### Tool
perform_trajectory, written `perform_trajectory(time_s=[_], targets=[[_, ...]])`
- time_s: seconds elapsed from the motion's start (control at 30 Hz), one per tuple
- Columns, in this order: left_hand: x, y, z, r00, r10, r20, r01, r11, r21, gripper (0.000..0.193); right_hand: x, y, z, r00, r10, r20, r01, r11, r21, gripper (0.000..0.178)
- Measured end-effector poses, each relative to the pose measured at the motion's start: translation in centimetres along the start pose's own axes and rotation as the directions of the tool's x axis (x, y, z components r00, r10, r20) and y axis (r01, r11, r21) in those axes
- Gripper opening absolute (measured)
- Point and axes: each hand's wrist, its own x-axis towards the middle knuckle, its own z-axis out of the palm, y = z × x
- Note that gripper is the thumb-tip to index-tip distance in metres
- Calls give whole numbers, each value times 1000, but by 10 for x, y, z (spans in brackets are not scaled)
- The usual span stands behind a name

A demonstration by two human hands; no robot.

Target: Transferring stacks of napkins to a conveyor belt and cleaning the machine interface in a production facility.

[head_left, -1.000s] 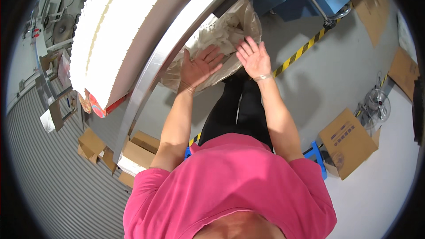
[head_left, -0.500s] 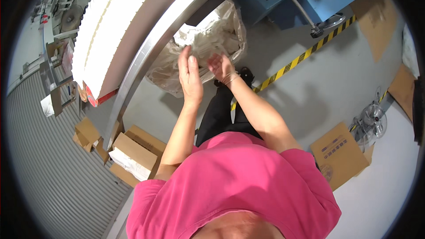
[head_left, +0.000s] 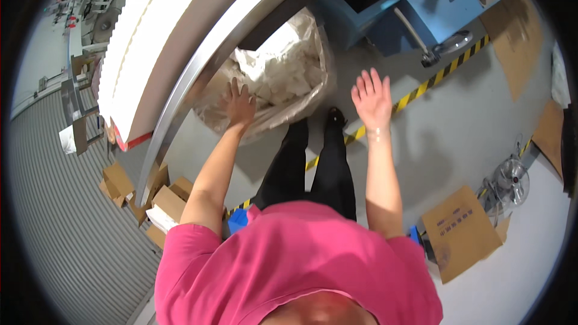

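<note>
My left hand (head_left: 239,106) is open with its fingers spread, over the left rim of a big clear plastic bag (head_left: 319,93). Whether it touches the plastic I cannot tell. White crumpled scraps (head_left: 283,72) fill the bag. Out to the right, my right hand (head_left: 372,102) is held palm up above the grey floor, fingers apart and holding nothing. A thin bracelet circles its wrist. Above the bag runs the curved metal edge (head_left: 198,63) of a workbench, which bears long white stacked sheets (head_left: 156,42).
A blue machine (head_left: 430,12) with a lever stands at the far right. Yellow-black tape (head_left: 442,75) crosses the floor. Cardboard boxes lie left and right, one carton (head_left: 460,229) near a clear-bladed fan (head_left: 509,180). A ribbed grey shutter (head_left: 72,210) lines the left side.
My hands were close together over the bag and have moved apart. The left went left and down, the right went out to the right and turned palm up.
</note>
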Motion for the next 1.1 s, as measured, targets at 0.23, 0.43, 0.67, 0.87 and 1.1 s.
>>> perform_trajectory(time_s=[0.23,0.43,0.67,0.87,1.1], targets=[[193,11,187,902,-173,396,323,878,-352,36,16,53,-163,981,-98,-166,86,993,-79,40],[281,93,337,981,39,188,-2,981,-195,49,44,48,-284,914,-272,-299,203,948,-243,36],[320,-9,375,984,173,39,-167,978,-127,22,107,60,-251,897,-308,-316,221,934,-281,32],[198,15,241,976,87,-198,-180,833,-523,51,48,55,-108,865,-500,30,442,734,-515,20],[30,27,-3,955,-190,229,252,110,-961,50,82,166,41,951,-133,279,305,261,-916,52]])
